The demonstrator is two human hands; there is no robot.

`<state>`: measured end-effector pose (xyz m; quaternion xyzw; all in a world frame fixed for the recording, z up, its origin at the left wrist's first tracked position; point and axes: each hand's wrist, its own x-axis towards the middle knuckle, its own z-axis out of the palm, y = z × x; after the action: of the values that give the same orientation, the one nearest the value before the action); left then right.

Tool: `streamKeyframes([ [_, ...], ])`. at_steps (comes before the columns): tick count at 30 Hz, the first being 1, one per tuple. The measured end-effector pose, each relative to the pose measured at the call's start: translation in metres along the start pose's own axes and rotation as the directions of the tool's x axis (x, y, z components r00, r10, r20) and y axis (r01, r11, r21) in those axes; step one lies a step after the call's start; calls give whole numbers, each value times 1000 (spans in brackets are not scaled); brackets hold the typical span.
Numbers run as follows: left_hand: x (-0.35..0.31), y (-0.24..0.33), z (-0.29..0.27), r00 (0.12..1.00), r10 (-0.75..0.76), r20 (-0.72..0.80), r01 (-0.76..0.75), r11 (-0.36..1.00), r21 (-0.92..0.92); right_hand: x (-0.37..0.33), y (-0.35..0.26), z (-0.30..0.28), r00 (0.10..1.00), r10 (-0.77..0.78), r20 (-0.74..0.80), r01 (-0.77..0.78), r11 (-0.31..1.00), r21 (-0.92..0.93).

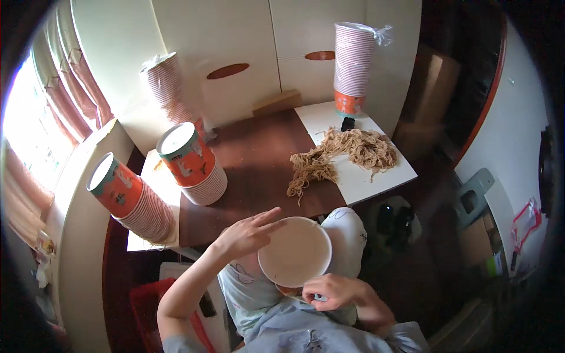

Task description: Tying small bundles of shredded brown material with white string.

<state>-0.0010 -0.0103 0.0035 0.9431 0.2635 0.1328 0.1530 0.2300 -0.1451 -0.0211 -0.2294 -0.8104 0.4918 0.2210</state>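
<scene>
Bordering tub rim (329, 252): left fingers (268, 217)

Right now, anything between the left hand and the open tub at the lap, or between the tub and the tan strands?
Nothing visible between the left hand and the open tub; the hand overlaps its rim in view. Between the tub and the tan strands lies the table's near edge.
</scene>
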Motion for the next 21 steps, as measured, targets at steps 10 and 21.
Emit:
streamKeyframes([
  [10,-22,11,-2,953,27,-302,69,951,300,27,8,29,978,6,-210,51,962,268],
  [21,-101,85,49,875,-458,-160,187,622,-761,60,5,15,932,25,-361,53,977,206],
])
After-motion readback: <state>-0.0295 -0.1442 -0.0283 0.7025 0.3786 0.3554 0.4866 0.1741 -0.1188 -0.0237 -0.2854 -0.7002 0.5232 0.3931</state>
